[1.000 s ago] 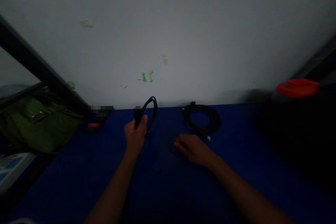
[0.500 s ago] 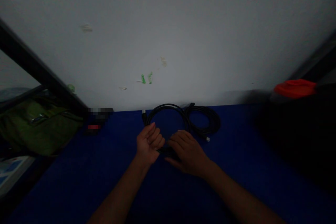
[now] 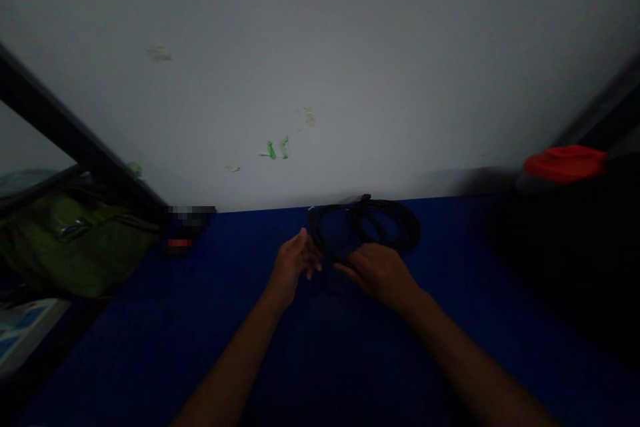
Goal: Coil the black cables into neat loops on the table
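Note:
A black cable wound in a coil [image 3: 316, 235] is at the back of the blue tabletop, its near edge in my right hand [image 3: 383, 272]. The fingers of that hand are closed over the cable, with the thumb stretched out to the left. My left hand [image 3: 295, 265] is just left of this coil, its fingers loosely apart and holding nothing I can see. A pale plug end [image 3: 311, 209] shows at the coil's far left. Behind and to the right lies a second black cable coil [image 3: 413, 227], partly overlapped by the first.
A grey wall [image 3: 400, 80] rises behind the blue tabletop [image 3: 320, 367]. Small dark items [image 3: 193, 220] lie at the left back, near a green bag [image 3: 100, 240]. On the right are a large dark shape [image 3: 565, 247] and a red-orange object [image 3: 565, 163].
The held coil has shifted right, onto the other coil. My right hand has moved right with it and closed on its near edge. My left hand has loosened from a fist.

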The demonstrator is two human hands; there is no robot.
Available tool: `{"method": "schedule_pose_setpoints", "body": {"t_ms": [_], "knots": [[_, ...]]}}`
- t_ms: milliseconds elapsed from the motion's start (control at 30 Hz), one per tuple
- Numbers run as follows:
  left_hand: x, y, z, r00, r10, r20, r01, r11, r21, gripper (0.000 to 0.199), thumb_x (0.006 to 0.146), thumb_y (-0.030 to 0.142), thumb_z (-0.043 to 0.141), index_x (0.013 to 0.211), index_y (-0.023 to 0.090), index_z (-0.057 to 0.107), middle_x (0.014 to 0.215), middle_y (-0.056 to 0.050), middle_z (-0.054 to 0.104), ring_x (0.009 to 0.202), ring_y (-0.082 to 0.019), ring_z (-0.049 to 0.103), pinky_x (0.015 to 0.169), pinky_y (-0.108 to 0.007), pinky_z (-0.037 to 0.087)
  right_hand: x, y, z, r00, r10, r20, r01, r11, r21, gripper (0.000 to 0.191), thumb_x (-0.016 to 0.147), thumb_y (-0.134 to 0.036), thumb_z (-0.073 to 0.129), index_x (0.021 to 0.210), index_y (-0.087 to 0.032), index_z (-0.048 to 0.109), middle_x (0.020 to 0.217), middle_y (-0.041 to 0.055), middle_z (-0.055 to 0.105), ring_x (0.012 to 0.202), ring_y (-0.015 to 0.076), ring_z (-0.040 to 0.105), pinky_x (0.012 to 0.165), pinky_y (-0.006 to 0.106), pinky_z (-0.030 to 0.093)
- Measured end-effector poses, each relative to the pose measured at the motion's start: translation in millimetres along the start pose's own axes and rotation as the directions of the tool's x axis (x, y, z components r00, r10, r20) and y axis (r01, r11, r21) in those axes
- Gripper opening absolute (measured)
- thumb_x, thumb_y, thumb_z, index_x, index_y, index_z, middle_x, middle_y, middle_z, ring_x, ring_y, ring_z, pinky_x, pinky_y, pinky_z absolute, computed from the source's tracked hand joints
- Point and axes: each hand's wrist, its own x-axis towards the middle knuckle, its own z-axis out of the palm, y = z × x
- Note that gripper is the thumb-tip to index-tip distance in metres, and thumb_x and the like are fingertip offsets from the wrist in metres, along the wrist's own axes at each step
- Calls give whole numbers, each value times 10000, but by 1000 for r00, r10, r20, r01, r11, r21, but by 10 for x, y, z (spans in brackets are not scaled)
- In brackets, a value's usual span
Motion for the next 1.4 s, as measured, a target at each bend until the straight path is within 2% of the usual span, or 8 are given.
{"method": "schedule_pose_setpoints", "body": {"t_ms": [233, 367, 633, 767, 867, 967, 1200, 1400], "knots": [[47, -40, -47, 999, 39, -36, -32, 984, 178, 387, 754, 526, 520, 676, 147, 513, 584, 9, 553, 404, -63, 465, 345, -161, 282, -46, 407, 106, 940, 341, 1, -333, 920, -206, 399, 907, -406, 387, 634, -169, 557, 578, 39, 552, 563, 146, 503, 530, 259, 296], [51, -61, -48, 999, 43, 17, -46, 962, 269, 385, 761, 519, 507, 658, 148, 503, 570, 13, 552, 398, -63, 456, 356, -168, 291, -60, 456, 151, 930, 364, 47, -349, 918, -189, 329, 887, -380, 428, 683, -171, 579, 696, 80, 553, 686, 198, 513, 575, 284, 357], [81, -131, -77, 995, 76, 66, -97, 904, 416, 360, 800, 492, 460, 676, 156, 494, 586, 16, 559, 393, -60, 429, 383, -180, 287, -36, 395, 123, 939, 342, -27, -342, 939, 27, 252, 864, -342, 465, 918, -128, 586, 845, 125, 559, 818, 253, 501, 703, 373, 416], [63, -144, -69, 983, 168, 72, -178, 792, 584, 365, 825, 476, 425, 658, 160, 501, 572, 18, 553, 427, -72, 418, 452, -201, 314, 22, 164, 41, 935, 341, -97, -284, 883, 375, 190, 866, -305, 459, 827, -152, 564, 784, 76, 567, 785, 203, 517, 715, 327, 415], [42, -158, -52, 967, 232, 104, -232, 639, 733, 380, 833, 465, 415, 611, 166, 493, 533, 25, 513, 478, -90, 432, 489, -212, 304, 42, -19, 55, 900, 426, 90, -370, 641, 672, 313, 875, -336, 431, 607, -180, 468, 594, -6, 471, 554, 118, 463, 548, 241, 385], [35, -200, -38, 964, 229, 139, -244, 539, 806, 385, 840, 459, 398, 596, 173, 478, 525, 26, 499, 494, -101, 442, 497, -222, 290, 29, -78, 167, 867, 437, 238, -455, 504, 734, 358, 849, -376, 452, 549, -183, 419, 544, -30, 418, 511, 100, 409, 498, 224, 342], [32, -274, -20, 964, 188, 187, -258, 499, 827, 374, 847, 461, 382, 616, 183, 476, 540, 17, 532, 496, -111, 460, 499, -230, 289, -30, 24, 431, 767, 525, 368, -604, 398, 691, 346, 800, -427, 481, 562, -179, 433, 532, -40, 398, 504, 99, 386, 479, 219, 317], [31, -275, -15, 966, 174, 193, -257, 517, 817, 376, 841, 468, 383, 620, 183, 486, 527, 15, 527, 488, -114, 453, 483, -230, 278, -33, -2, 437, 782, 516, 350, -590, 432, 682, 342, 805, -419, 485, 568, -176, 448, 540, -33, 428, 521, 102, 406, 489, 216, 333]]}}
